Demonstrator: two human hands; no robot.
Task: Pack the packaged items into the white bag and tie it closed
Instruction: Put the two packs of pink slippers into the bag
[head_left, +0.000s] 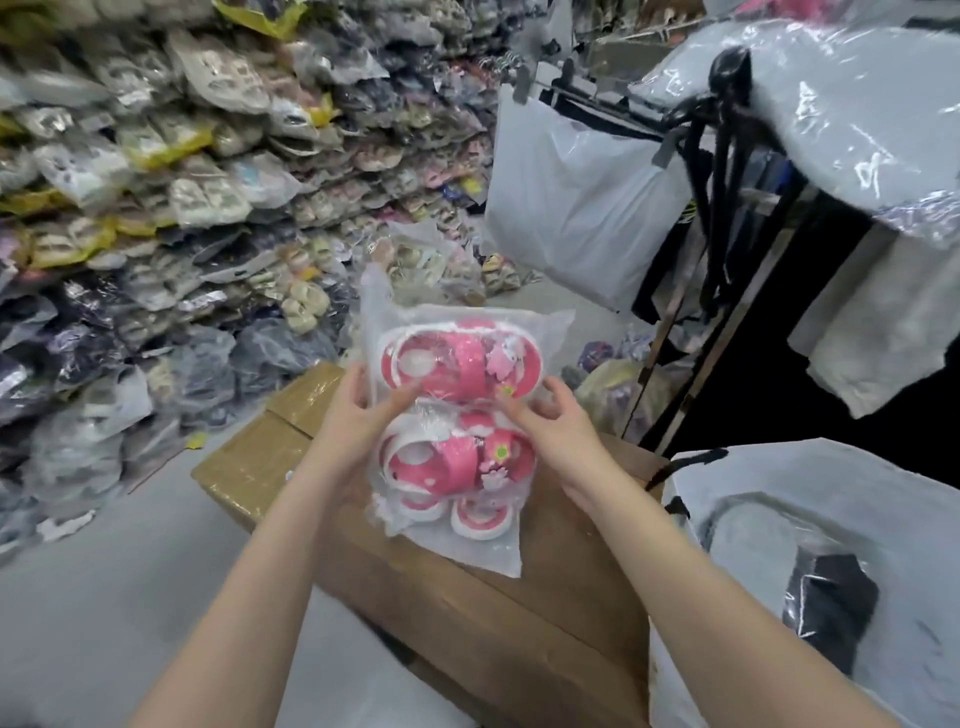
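The clear packets of pink sandals (457, 415) are held stacked above the cardboard box (467, 613), the left hand (358, 410) and right hand (550, 421) pinching their side edges, probably to square them before the white bag (582, 202), hanging beyond the box.

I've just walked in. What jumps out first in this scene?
The pink sandals, sealed in clear plastic packs, sit dead centre, held over a cardboard box by the left hand and right hand. Behind them on the left, a wall of bagged shoes climbs out of view. A white bag hangs at upper right.
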